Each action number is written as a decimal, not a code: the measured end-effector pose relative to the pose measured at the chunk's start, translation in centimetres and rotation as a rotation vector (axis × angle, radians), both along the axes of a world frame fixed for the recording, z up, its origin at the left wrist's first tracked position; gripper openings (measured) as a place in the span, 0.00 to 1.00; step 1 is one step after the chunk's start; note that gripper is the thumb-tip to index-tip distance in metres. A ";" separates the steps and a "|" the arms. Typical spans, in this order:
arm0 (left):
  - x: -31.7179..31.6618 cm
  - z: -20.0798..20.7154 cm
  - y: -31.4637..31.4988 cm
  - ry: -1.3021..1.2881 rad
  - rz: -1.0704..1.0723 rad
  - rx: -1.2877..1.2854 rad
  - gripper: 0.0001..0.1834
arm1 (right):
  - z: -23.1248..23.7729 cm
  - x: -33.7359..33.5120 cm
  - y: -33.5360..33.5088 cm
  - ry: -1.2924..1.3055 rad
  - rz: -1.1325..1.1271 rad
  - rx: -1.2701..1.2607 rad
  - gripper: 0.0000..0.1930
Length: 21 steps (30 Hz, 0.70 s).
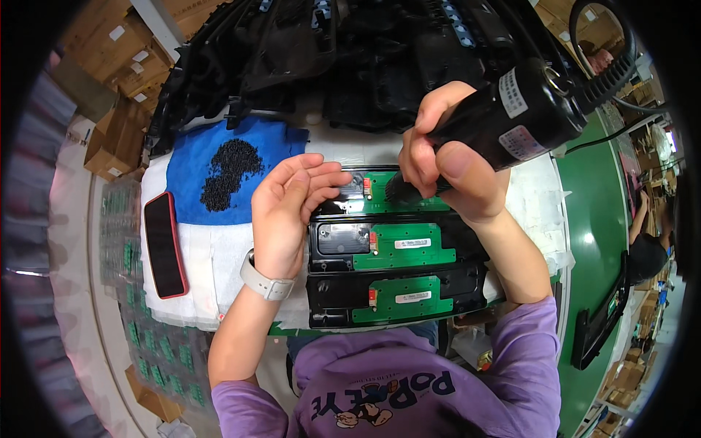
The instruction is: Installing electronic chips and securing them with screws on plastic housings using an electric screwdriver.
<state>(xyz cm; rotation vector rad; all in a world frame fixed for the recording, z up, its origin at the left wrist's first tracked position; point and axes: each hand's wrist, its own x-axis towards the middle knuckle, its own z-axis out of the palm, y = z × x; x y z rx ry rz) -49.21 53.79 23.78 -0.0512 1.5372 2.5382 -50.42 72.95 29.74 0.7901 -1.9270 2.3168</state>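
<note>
My right hand is wrapped round a black electric screwdriver, its front end tilted down toward the farthest green circuit board. That board lies in a black plastic housing; the screwdriver's tip is hard to make out. By the left end of the same housing hovers my left hand, fingers loosely curled and apart, with nothing visible in it. Two more housings, one with a middle board and one with a near board, lie in a row toward me.
A pile of small black screws lies on a blue cloth. Left of the housings rests a red-edged phone. Black plastic parts are heaped at the back. A cable runs from the screwdriver. Another person is far right.
</note>
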 end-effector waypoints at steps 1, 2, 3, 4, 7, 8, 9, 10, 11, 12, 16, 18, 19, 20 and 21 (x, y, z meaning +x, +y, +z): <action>0.0 0.0 0.0 0.003 -0.007 -0.025 0.12 | 0.0 -0.1 -0.1 0.009 0.010 -0.001 0.19; 0.0 0.0 0.0 0.006 -0.014 -0.050 0.12 | -0.1 -0.1 -0.1 0.017 0.019 -0.002 0.18; 0.0 0.0 -0.1 0.006 -0.012 -0.048 0.12 | 0.0 -0.1 -0.3 0.017 0.021 0.000 0.18; 0.0 -0.1 -0.3 0.017 -0.032 -0.045 0.12 | 0.2 -0.1 -0.5 0.042 0.012 0.038 0.16; -0.4 -0.7 -0.5 0.009 -0.063 -0.040 0.12 | 0.0 0.0 -1.5 0.094 -0.018 0.033 0.10; -0.6 -0.9 -0.5 -0.006 -0.075 -0.036 0.12 | -0.1 0.0 -1.6 0.085 -0.008 0.018 0.10; -0.7 -1.0 -0.5 -0.006 -0.077 -0.038 0.12 | -0.1 0.1 -1.7 0.076 0.000 0.002 0.10; -0.7 -1.1 -0.6 -0.004 -0.093 -0.060 0.11 | -0.2 0.1 -1.8 0.077 -0.002 -0.001 0.10; -0.8 -1.1 -0.6 -0.002 -0.109 -0.083 0.10 | -0.2 0.2 -1.9 0.067 -0.002 -0.005 0.10; -0.8 -1.0 -0.5 0.000 -0.113 -0.086 0.10 | -0.3 0.3 -1.8 0.057 -0.004 -0.009 0.10; -0.4 -0.6 -0.1 -0.077 -0.139 -0.017 0.06 | 0.0 0.1 -1.8 0.388 -0.105 0.194 0.09; -0.4 -0.8 -0.2 -0.067 -0.141 0.028 0.05 | -0.1 0.2 -1.8 0.338 -0.080 0.139 0.10; -0.5 -0.7 -0.2 -0.065 -0.142 0.027 0.05 | -0.2 0.1 -1.7 0.274 -0.058 0.083 0.10; -0.5 -0.7 -0.2 -0.054 -0.137 0.019 0.05 | 0.0 0.6 -1.8 0.119 -0.065 -0.037 0.09; -0.4 -0.7 -0.5 -0.044 -0.121 0.010 0.06 | 0.1 0.5 -0.9 0.052 0.006 0.013 0.11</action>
